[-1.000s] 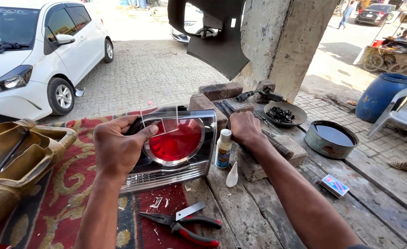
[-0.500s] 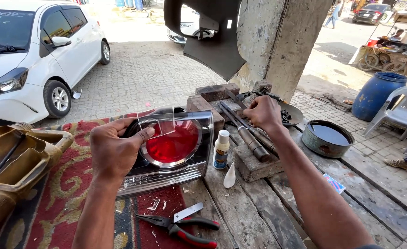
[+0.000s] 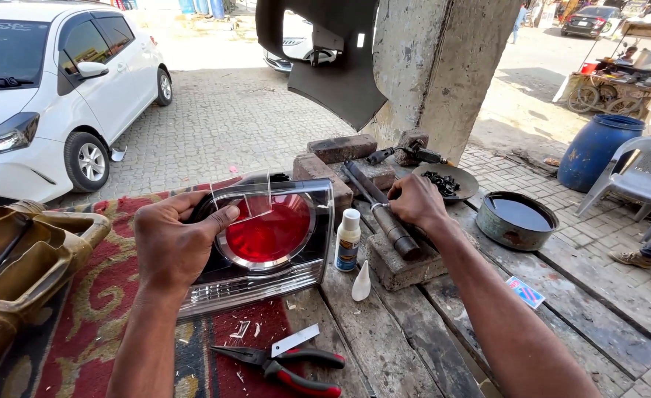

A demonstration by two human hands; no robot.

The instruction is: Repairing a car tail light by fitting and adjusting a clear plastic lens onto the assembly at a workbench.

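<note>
The left hand point(image 3: 174, 243) rests on the left end of a car tail lamp point(image 3: 266, 250) with a round red lens, and its fingers point(image 3: 218, 217) are pinched on a clear, thin shard of plastic point(image 3: 241, 197) that stands up over the top of the lens. The lamp lies tilted on a red patterned rug point(image 3: 82, 332) spread over the left part of the plank worktop point(image 3: 414, 339). The right hand point(image 3: 416, 200) reaches out to the right of the lamp, its fingers curled down around something small at the dark metal bar point(image 3: 384, 214) that lies across a stone block point(image 3: 399, 262); what they hold is too hidden to tell. Between lamp and block stands a small white bottle point(image 3: 347, 239) with its pointed white cap point(image 3: 361, 282) lying just beside it on the planks. Red-handled pliers point(image 3: 289, 362) and a small blade point(image 3: 294, 340) lie on the rug's near edge, among white chips. Beyond the right hand sit a shallow dish of dark bits point(image 3: 447, 180) and a round tin of dark liquid point(image 3: 517, 220). A white car point(image 3: 38, 96) is parked on the paving behind.
</note>
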